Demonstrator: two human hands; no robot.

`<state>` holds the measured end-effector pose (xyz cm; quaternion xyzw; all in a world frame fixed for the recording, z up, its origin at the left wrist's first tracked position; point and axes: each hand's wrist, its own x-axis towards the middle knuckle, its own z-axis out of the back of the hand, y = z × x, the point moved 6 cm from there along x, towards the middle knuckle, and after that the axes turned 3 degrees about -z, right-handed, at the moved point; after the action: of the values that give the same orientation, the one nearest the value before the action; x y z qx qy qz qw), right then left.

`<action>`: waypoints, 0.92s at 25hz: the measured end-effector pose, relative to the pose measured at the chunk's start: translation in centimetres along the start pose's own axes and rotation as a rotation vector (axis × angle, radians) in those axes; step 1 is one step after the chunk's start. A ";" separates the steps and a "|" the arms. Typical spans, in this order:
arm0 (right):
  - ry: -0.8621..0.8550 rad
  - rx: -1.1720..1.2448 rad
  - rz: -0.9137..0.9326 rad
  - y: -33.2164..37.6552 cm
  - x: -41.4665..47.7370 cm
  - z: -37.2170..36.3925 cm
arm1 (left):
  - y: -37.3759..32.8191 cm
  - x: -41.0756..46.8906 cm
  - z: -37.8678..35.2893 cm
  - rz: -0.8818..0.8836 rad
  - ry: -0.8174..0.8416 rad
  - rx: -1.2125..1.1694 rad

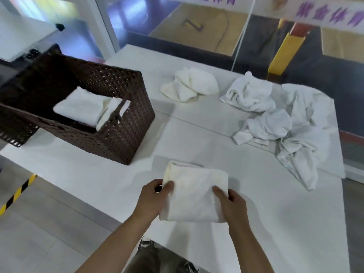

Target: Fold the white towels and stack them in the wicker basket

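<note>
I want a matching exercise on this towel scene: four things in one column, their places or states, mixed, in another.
Things:
1. wicker basket
2. folded towel
3. cream towel
4. pile of white towels

States:
a. crumpled, right side of the table
b. dark brown, holds a stacked towel
c. gripped by left hand and right hand
d. bunched alone, far middle

Pairs: 1-b; 2-c; 3-d; 4-a

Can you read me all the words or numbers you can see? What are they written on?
"紫金体育": purple characters on the white banner at the top right, a bit blurred.
"Z": dark mark on the tan floor behind the glass; may be a turned 2.
Top-centre banner strip: purple characters cut off, unreadable.
Folded towel, wicker basket: no writing.
</note>
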<state>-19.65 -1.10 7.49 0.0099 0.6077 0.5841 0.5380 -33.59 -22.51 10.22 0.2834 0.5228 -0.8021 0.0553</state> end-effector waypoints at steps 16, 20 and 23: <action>-0.171 0.042 0.411 20.8 -8.7 -17.7 | -13.9 6.8 22.8 -0.293 0.107 -0.095; -0.170 0.056 0.363 22.9 -9.6 -23.7 | -14.7 10.2 28.5 -0.299 0.118 -0.035; -0.124 0.021 0.357 24.7 -9.9 -27.3 | -15.0 12.5 31.4 -0.248 0.087 -0.050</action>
<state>-48.92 -18.69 24.53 0.1592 0.5683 0.6621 0.4619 -62.24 -40.55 25.16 0.2498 0.5757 -0.7762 -0.0599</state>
